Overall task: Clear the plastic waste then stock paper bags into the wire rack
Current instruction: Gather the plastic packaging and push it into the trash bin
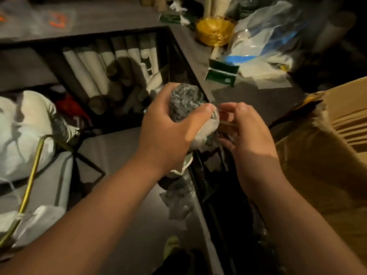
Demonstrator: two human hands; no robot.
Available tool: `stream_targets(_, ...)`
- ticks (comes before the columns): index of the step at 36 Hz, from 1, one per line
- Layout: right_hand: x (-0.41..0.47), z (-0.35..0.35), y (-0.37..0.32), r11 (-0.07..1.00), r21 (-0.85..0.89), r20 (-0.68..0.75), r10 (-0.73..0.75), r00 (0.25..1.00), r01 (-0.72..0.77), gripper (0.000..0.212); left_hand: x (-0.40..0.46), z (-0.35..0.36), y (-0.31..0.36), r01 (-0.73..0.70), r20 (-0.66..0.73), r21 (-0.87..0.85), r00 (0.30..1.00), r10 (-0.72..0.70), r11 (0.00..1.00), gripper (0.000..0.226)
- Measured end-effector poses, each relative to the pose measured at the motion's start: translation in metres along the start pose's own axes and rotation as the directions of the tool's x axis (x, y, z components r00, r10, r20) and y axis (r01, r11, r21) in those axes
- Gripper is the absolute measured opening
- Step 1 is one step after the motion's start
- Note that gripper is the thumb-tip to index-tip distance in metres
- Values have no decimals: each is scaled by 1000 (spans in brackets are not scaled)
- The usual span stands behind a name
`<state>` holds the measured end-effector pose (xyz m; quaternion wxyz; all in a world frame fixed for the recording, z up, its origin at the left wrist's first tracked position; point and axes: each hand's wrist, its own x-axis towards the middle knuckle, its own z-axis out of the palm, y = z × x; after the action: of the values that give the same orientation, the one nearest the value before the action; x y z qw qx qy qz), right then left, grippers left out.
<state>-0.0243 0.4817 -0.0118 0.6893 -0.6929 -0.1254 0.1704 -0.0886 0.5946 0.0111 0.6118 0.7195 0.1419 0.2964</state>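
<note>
My left hand (168,124) grips a crumpled wad of grey-white plastic waste (185,102) in the middle of the view, fingers and thumb wrapped round it. A tail of the same plastic hangs below the hand to about knee height. My right hand (242,126) is just right of the wad, fingers curled, pinching a thin clear strip that runs from the wad. A brown cardboard box (337,120) holding a stack of flat paper bags stands at the right. The black wire rack (123,76) lies behind my hands with rolled white bags in it.
A dark counter (228,96) holds a heap of clear and blue plastic (268,42), green-white packets (221,73) and a yellow bundle (215,30). A full white bag (23,133) with a yellow cord sits at the left. Grey floor lies below.
</note>
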Motion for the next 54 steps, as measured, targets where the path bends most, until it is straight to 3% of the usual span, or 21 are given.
stream_targets(3, 11, 14, 30, 991, -81, 16, 109, 994, -107, 23, -4, -18, -30, 66, -49, 65, 997, -63, 996, 18)
stream_targets(11, 20, 23, 130, 932, -57, -2, 359, 933, -358, 18, -13, -32, -93, 232, -165, 117, 963, -211, 966, 15)
stream_targets(23, 37, 30, 234, 873, -119, -52, 469, 881, -472, 11, -6, -37, -176, 341, -127, 117, 937, -326, 933, 17)
stream_targets(33, 65, 52, 400, 798, -301, -122, 510, 851, -522, 10, -14, -62, -312, 370, -72, 190, 929, -363, 909, 22)
stream_targets(37, 69, 54, 461, 738, -395, -84, 564, 822, -547, 15, -23, -65, -364, 391, -72, 193, 920, -384, 900, 20)
stream_targets(43, 74, 56, 556, 646, -607, 52, 614, 788, -463, 39, -41, -65, -444, 418, -80, 195, 908, -411, 887, 23)
stream_targets(49, 101, 50, 647, 352, -911, 108, 708, 698, -216, 84, -47, -52, -521, 397, -113, 210, 918, -381, 893, 19)
stream_targets(54, 119, 53, 705, 232, -971, 130, 705, 697, -54, 100, -50, -44, -558, 381, -92, 216, 924, -370, 899, 29)
